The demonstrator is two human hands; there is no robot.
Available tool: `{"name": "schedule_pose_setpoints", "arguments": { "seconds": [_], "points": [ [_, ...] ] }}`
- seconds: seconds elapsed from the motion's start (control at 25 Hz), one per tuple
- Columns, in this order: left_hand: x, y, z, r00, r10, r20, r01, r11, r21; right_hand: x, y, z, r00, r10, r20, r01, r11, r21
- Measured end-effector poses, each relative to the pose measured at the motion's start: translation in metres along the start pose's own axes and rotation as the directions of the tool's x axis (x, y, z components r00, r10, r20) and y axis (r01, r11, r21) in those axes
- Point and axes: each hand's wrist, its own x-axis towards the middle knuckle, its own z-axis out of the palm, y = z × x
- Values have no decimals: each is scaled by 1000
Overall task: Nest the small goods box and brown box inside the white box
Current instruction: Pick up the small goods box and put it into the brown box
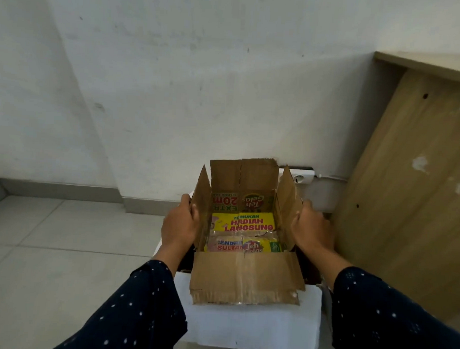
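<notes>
My left hand (180, 222) and right hand (312, 228) clamp the side flaps of the brown box (245, 275), flaps up, sitting in the white box (251, 325). Its long axis runs 6 to 12 o'clock; yellow packets (244, 222) lie crosswise inside.

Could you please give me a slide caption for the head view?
Both hands, left hand and right hand, hold the open brown box in the white box.
</notes>
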Motion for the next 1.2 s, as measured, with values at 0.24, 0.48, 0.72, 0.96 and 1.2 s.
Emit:
{"name": "schedule_pose_setpoints", "arguments": {
  "seconds": [0.24,0.48,0.72,0.96,1.2],
  "points": [
    [13,-32,26,999,15,37,-17,998,66,9,14,37,999,26,41,-24,998,-52],
    [10,-48,45,996,40,78,-58,970,234,-2,23,61,977,79,197,-58,992,-107],
    [-2,-72,68,926,-266,267,133,893,429,0,39,81,930,182,318,-61,933,-355],
    [5,-78,76,916,-286,280,269,958,98,5,52,99,894,341,291,-312,939,-143],
    [33,-112,59,892,-372,255,323,921,217,7,16,121,910,281,305,-268,960,-85]
  ]
}}
